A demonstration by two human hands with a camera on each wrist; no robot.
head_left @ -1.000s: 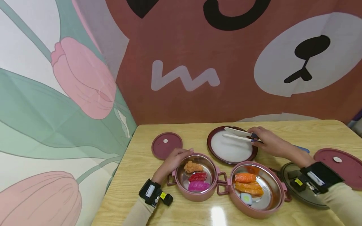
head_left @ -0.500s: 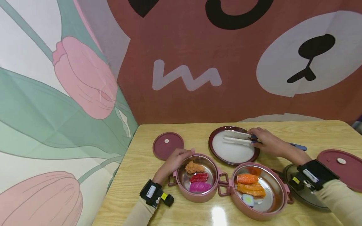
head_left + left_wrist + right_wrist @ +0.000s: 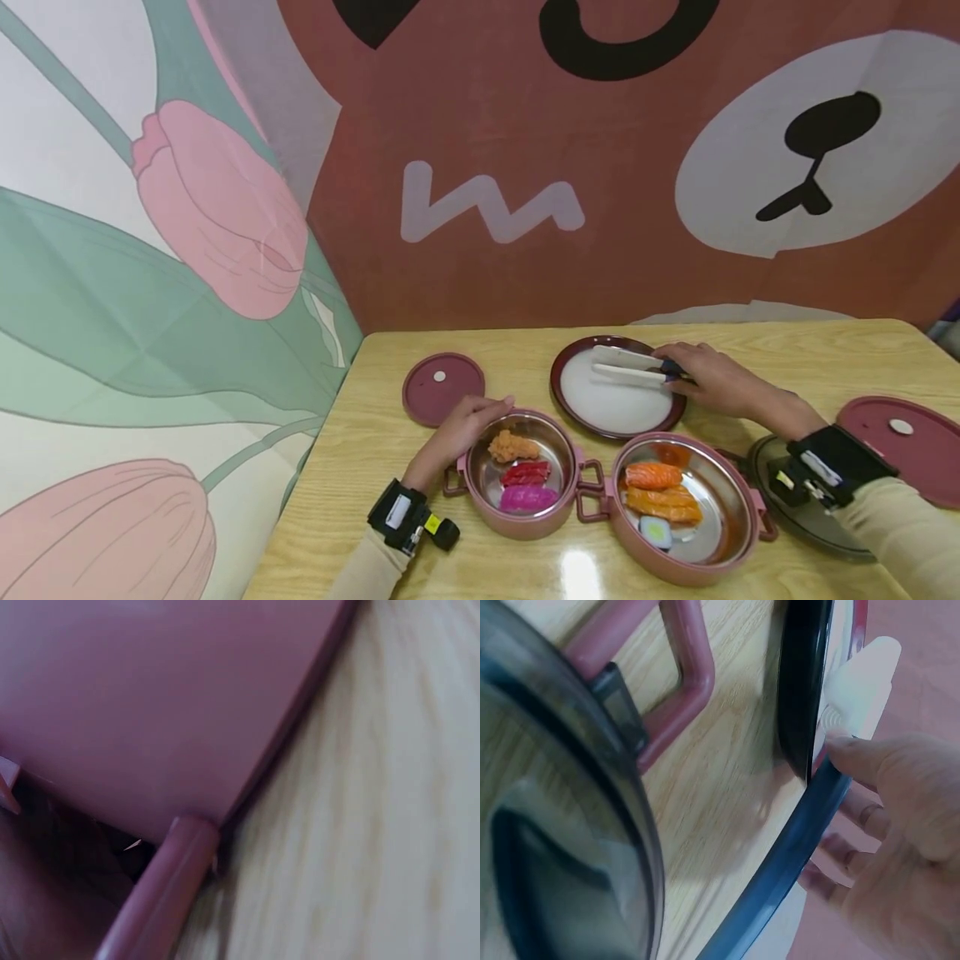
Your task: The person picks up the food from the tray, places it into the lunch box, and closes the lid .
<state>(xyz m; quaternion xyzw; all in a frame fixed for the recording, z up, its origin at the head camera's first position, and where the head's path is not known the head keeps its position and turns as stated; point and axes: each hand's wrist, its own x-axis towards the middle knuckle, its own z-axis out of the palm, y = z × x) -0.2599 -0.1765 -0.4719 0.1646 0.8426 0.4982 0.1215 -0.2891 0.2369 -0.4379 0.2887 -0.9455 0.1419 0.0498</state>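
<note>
The right hand (image 3: 716, 379) pinches tongs (image 3: 630, 377) with blue handles and white arms. Their slightly parted tips hang low over a white plate (image 3: 611, 404) with a dark red rim, and nothing shows between them. In the right wrist view the thumb presses one arm of the tongs, fingers at the other side. The left hand (image 3: 465, 425) rests with extended fingers along the rim of a small pink pot (image 3: 525, 525). In that pot lie a fried chicken piece (image 3: 512, 446), a red piece (image 3: 527, 473) and a magenta piece (image 3: 528, 498).
A larger pink pot (image 3: 667, 568) holds orange food pieces (image 3: 663, 502) and a sushi roll (image 3: 656, 532). Beside it lies a glass lid (image 3: 813, 521), partly under the right wrist. Dark red lids lie at back left (image 3: 442, 392) and far right (image 3: 900, 446).
The tongs' tips have dipped slightly over the plate and moved a little closer together. Their blue handle end has gone from sight behind the right forearm. The left hand stays on the small pot.
</note>
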